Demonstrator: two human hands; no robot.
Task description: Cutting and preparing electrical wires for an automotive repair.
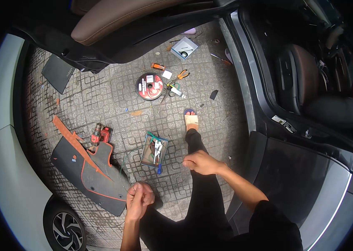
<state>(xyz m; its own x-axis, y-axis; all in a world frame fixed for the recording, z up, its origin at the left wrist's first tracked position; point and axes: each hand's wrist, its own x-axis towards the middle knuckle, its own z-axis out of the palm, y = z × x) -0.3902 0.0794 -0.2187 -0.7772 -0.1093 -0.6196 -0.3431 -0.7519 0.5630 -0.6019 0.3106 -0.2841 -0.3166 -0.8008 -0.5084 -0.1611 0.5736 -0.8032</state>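
Observation:
My left hand (139,198) is pinched at the lower middle, with a thin green wire (121,169) at its fingertips. From there the wire curves up toward a shallow tray (167,151). My right hand (201,162) is closed over my right thigh; whatever its fingers hold, if anything, cannot be made out. The tray lies on the paving between and beyond my hands. Locking pliers (157,150) and a blue-handled tool (159,169) rest in it, the blue handle over its near edge.
Left lie a red and black drill (100,134), a dark floor mat (101,167) and an orange strip (75,143). Farther off are a wire spool (156,93), orange-handled pliers (183,74) and a plastic box (185,47). An open car door (114,25) and car sill (251,100) border the paving.

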